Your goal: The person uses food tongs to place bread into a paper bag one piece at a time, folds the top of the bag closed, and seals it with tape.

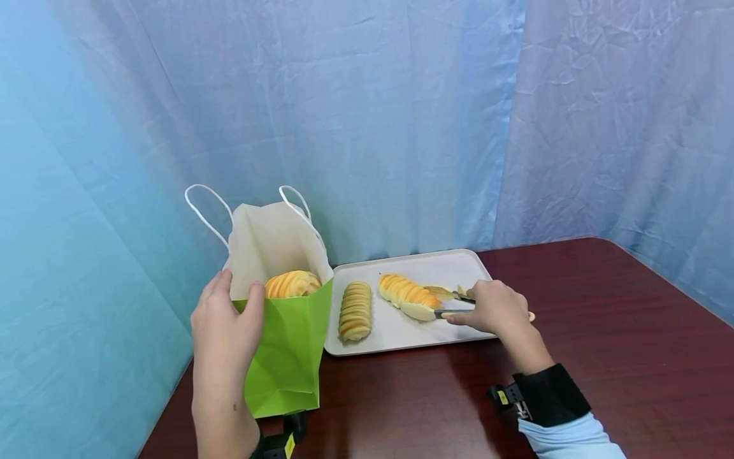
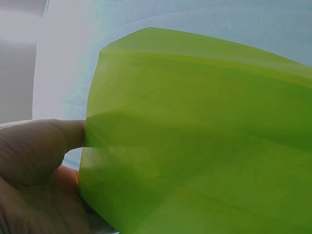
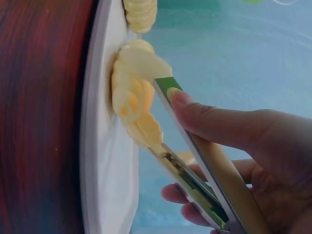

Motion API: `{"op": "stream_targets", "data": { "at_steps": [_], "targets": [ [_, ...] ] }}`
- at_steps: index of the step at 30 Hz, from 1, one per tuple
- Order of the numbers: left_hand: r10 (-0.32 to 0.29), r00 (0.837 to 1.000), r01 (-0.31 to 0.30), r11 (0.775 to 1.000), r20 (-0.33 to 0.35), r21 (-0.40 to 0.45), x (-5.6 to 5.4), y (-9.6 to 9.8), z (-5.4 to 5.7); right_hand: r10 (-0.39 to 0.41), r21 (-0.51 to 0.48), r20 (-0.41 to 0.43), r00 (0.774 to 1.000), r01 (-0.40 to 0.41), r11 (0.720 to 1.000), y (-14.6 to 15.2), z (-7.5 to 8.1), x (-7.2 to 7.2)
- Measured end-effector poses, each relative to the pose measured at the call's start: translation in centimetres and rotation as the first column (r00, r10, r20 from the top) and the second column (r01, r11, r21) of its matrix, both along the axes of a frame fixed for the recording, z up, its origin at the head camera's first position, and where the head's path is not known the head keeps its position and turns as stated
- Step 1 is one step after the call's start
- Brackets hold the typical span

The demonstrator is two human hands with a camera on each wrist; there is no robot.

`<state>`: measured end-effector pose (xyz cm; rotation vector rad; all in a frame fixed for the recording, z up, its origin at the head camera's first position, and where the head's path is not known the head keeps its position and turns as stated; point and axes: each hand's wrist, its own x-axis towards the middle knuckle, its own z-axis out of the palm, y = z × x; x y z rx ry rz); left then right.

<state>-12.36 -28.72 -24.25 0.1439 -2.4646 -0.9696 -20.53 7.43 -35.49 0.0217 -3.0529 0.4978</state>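
Observation:
My left hand [image 1: 226, 325] grips the left edge of a green paper bag [image 1: 287, 347], its thumb at the front rim. In the left wrist view the bag's green side [image 2: 195, 122] fills most of the picture. A ridged golden bread roll [image 1: 294, 285] shows inside the open bag. My right hand [image 1: 496, 309] holds food tongs [image 3: 195, 141] with pale broad tips. Those tips lie on either side of a bread roll [image 1: 404, 290] on the white tray [image 1: 395, 335]. Left of it on the tray lies another roll [image 1: 355, 311].
White cord handles [image 1: 209, 207] stand up from the bag. The tray sits beside the bag on a dark red wooden table [image 1: 602, 331]. Light blue curtains [image 1: 373, 127] hang behind and at the sides. A small yellowish piece [image 1: 461, 290] shows beyond the tongs, partly hidden.

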Motion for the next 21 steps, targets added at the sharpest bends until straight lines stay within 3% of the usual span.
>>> {"op": "stream_targets", "data": {
  "at_steps": [11,21],
  "targets": [
    [-0.008,1.0,0.008,1.0,0.01,-0.002,-0.1,-0.15,0.08,0.014,-0.024,0.008,1.0,-0.013,1.0,0.82,0.58,0.54],
    [-0.006,1.0,0.006,1.0,0.005,-0.003,0.05,-0.07,0.14,-0.012,-0.042,0.012,1.0,0.012,0.999,-0.02,-0.26,-0.16]
  ]
}}
